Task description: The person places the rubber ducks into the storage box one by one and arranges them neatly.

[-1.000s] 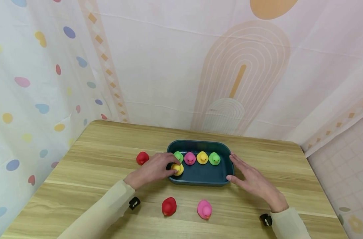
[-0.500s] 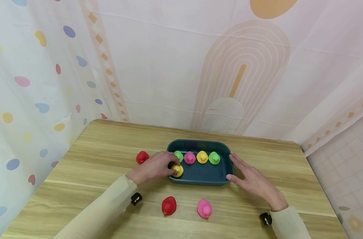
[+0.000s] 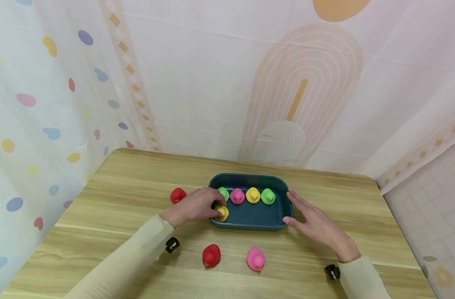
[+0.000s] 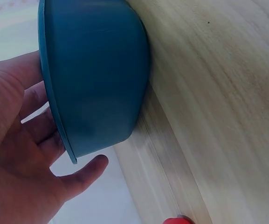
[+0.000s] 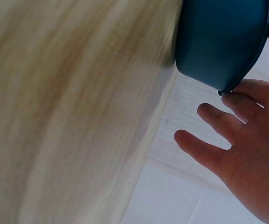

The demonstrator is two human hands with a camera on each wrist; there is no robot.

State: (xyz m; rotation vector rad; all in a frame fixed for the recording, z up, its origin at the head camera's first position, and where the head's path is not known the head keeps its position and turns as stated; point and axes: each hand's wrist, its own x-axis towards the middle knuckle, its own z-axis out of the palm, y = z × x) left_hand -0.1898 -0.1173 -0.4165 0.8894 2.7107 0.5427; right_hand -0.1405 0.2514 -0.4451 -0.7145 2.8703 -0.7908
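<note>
Thumb and fingers of a left hand (image 3: 202, 204) pinch a yellow duck (image 3: 222, 214) in the tray's (image 3: 249, 227) near left corner; the right hand (image 3: 318, 224), fingers extended, gripping nothing, touches its right edge. Likely light, squeezable, the duck suits a gentle side grip.

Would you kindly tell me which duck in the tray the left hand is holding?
The yellow duck in the tray's near left corner: the left hand pinches it, while the other four ducks, one also yellow, stand in a row behind it.
</note>
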